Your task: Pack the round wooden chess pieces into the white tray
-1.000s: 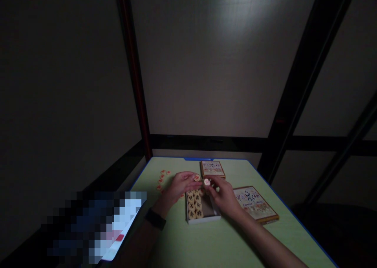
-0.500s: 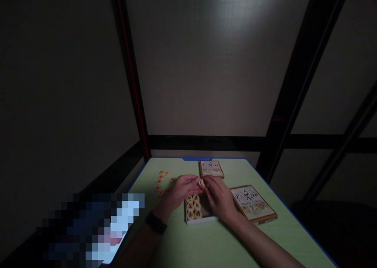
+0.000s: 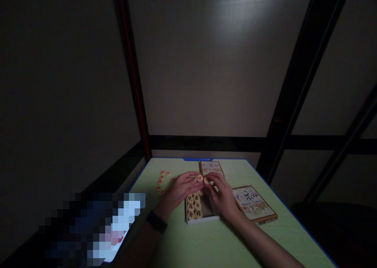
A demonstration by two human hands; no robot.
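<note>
A: What are the hands doing?

B: Each has one disc. The left hand (image 3: pixel 181 188) pinches the left disc (image 3: pixel 200 178) at its fingertips, and the right hand (image 3: pixel 222 194) pinches the right disc (image 3: pixel 206 180). Both are pale with red marks.

A: Are those two touching?

B: They're just beside each other, but I can't tell if the edges meet.

A: And where is that?

B: Above the far part of the tray (image 3: pixel 203 220), which sits on the surface (image 3: pixel 182 242). The hands hide much of that end.

A: Anything in the tray?

B: Black discs (image 3: pixel 191 206), lying flat in two columns along its left side. A brown patch of its floor shows to their right.

A: I see more red ones.

B: Yes, loose discs (image 3: pixel 161 177), scattered flat to the left of the left hand, with some close to it.

A: What about the boxes?

B: The far box (image 3: pixel 212 167) lies flat just beyond the hands. The near box (image 3: pixel 255 203) is flat too, right of the tray, beside the right forearm.

A: And on the left wrist?

B: A dark band (image 3: pixel 157 221).
</note>
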